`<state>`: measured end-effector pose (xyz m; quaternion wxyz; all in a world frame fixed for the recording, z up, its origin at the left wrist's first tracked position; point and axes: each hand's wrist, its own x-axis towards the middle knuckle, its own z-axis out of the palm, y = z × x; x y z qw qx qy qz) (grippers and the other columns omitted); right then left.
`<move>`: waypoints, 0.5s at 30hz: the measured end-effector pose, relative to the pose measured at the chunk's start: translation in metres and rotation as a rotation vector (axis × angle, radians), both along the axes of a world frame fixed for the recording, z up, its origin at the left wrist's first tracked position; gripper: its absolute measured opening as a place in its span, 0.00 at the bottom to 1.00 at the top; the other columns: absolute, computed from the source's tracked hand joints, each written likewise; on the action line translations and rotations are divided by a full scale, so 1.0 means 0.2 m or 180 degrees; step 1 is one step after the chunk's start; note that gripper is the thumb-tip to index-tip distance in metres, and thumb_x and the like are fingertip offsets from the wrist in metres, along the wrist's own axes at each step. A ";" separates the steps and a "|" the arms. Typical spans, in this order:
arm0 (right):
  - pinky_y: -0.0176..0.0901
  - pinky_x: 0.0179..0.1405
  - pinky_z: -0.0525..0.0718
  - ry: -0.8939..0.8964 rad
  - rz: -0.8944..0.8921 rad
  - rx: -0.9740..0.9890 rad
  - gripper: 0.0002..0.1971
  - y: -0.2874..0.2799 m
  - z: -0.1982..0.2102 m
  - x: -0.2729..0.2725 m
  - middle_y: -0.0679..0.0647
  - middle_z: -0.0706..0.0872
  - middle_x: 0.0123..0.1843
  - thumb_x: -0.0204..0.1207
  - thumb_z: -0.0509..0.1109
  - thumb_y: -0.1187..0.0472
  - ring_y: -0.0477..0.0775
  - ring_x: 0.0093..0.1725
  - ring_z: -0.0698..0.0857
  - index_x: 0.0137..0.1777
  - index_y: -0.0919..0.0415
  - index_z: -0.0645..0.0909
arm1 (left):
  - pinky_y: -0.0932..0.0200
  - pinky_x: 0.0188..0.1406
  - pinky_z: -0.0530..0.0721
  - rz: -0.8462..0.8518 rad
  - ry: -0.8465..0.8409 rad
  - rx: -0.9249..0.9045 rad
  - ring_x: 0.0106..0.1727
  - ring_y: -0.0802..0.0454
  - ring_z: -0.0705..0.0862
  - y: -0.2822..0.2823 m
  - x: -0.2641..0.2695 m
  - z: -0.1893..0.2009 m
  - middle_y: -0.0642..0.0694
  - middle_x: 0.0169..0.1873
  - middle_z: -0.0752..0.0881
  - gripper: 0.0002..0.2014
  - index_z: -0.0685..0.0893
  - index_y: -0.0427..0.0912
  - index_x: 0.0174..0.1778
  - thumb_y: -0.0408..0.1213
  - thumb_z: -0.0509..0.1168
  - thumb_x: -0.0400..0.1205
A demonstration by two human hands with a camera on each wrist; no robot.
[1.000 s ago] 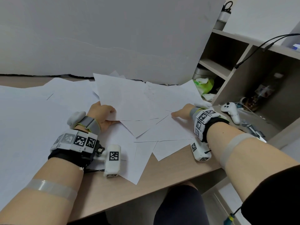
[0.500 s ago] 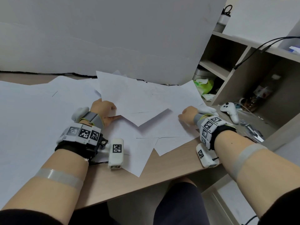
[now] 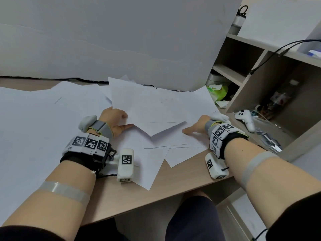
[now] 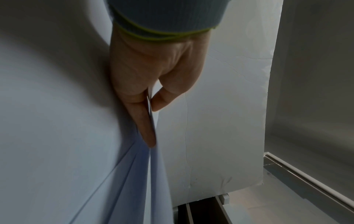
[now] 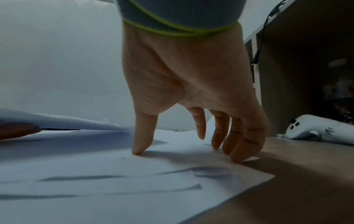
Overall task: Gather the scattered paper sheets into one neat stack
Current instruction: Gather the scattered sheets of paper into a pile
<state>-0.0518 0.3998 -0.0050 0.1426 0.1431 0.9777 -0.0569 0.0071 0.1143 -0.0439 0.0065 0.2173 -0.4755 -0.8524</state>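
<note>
A: Since the sheets (image 3: 149,108) fanned across the desk (image 3: 175,186) look thin and floppy, where would you take hold, going by the head view?

B: At an edge. The left wrist view shows the left hand (image 4: 153,72) pinching one there, thumb against forefinger.

A: And the right wrist view?

B: The right hand (image 5: 193,94) grips nothing: spread fingertips (image 5: 138,150) press flat sheets, which likely slide easily.

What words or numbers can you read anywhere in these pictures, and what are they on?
No words or numbers can be read.
Paper sheets: blank, no writing.
Wrist bands: black and white square code patterns, not letters.
Packets in the shelf: print too small and blurred to read.
White controller: only dark buttons, no label visible.
</note>
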 end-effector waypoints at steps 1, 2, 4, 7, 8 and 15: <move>0.59 0.58 0.85 -0.0062 0.0005 0.0084 0.53 -0.01 0.00 -0.01 0.59 0.85 0.55 0.35 0.80 0.22 0.65 0.54 0.84 0.53 0.63 0.77 | 0.39 0.29 0.91 -0.0020 -0.0006 -0.0009 0.52 0.33 0.86 0.00 0.00 0.00 0.35 0.56 0.84 0.14 0.81 0.36 0.49 0.14 0.56 0.81; 0.58 0.56 0.86 -0.0105 -0.0014 0.0200 0.58 -0.01 -0.01 -0.03 0.59 0.85 0.54 0.24 0.78 0.21 0.65 0.54 0.84 0.52 0.62 0.79 | 0.38 0.30 0.91 -0.0021 -0.0009 -0.0009 0.52 0.33 0.85 0.01 0.00 0.00 0.35 0.55 0.84 0.14 0.81 0.36 0.49 0.14 0.56 0.81; 0.55 0.58 0.84 -0.0183 0.0068 0.0206 0.56 -0.05 0.02 -0.02 0.57 0.86 0.56 0.28 0.79 0.22 0.61 0.55 0.84 0.55 0.59 0.81 | 0.37 0.31 0.91 -0.0014 -0.0019 -0.0023 0.51 0.33 0.86 0.01 0.00 0.00 0.35 0.53 0.84 0.14 0.81 0.36 0.49 0.14 0.56 0.81; 0.49 0.68 0.77 -0.0321 -0.0039 0.0141 0.43 -0.09 0.09 0.06 0.56 0.82 0.68 0.64 0.79 0.33 0.58 0.66 0.80 0.72 0.62 0.75 | 0.38 0.31 0.91 0.0000 -0.0021 -0.0024 0.51 0.33 0.86 0.00 0.00 0.00 0.36 0.53 0.85 0.14 0.81 0.36 0.49 0.14 0.56 0.81; 0.50 0.71 0.75 -0.0346 -0.0048 0.0077 0.42 -0.09 0.10 0.06 0.57 0.80 0.72 0.69 0.78 0.38 0.60 0.70 0.78 0.75 0.63 0.73 | 0.39 0.29 0.91 0.0008 -0.0033 -0.0031 0.51 0.33 0.86 0.00 0.00 0.00 0.36 0.53 0.84 0.14 0.81 0.36 0.49 0.15 0.56 0.81; 0.51 0.67 0.77 -0.0141 0.0117 -0.0336 0.29 -0.13 0.10 0.11 0.64 0.80 0.72 0.76 0.77 0.56 0.65 0.71 0.79 0.74 0.67 0.75 | 0.41 0.30 0.92 -0.0002 -0.0011 -0.0070 0.50 0.35 0.85 0.00 0.01 0.00 0.36 0.53 0.84 0.15 0.80 0.35 0.54 0.15 0.56 0.81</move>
